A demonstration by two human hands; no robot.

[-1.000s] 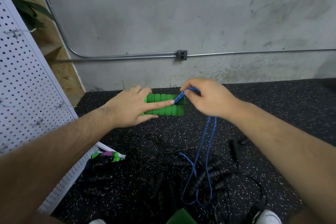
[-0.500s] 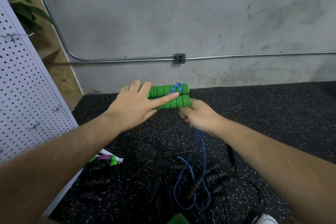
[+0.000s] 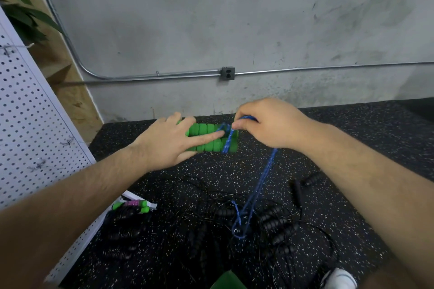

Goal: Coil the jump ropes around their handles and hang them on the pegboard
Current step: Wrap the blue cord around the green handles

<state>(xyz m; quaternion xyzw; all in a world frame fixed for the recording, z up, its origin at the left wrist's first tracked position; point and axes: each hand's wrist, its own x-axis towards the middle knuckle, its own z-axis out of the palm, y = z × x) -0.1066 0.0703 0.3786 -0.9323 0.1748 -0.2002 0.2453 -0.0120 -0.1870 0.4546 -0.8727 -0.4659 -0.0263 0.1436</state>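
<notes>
Two ribbed green jump-rope handles lie side by side in my left hand, which grips them with its index finger stretched along the top. A blue rope is wound round the handles' right end. My right hand pinches the rope just above that end. From there the rope hangs down in a doubled strand to the floor. The white pegboard leans at the left.
Several black jump ropes with black handles lie tangled on the speckled black floor below my hands. A green and pink pair of handles lies by the pegboard's foot. A grey wall with a conduit is ahead; a white shoe is at the bottom.
My right hand has come up from under the handles to above their right end, carrying the blue rope over them. There is one more turn of rope, and the hanging loop is shorter.
</notes>
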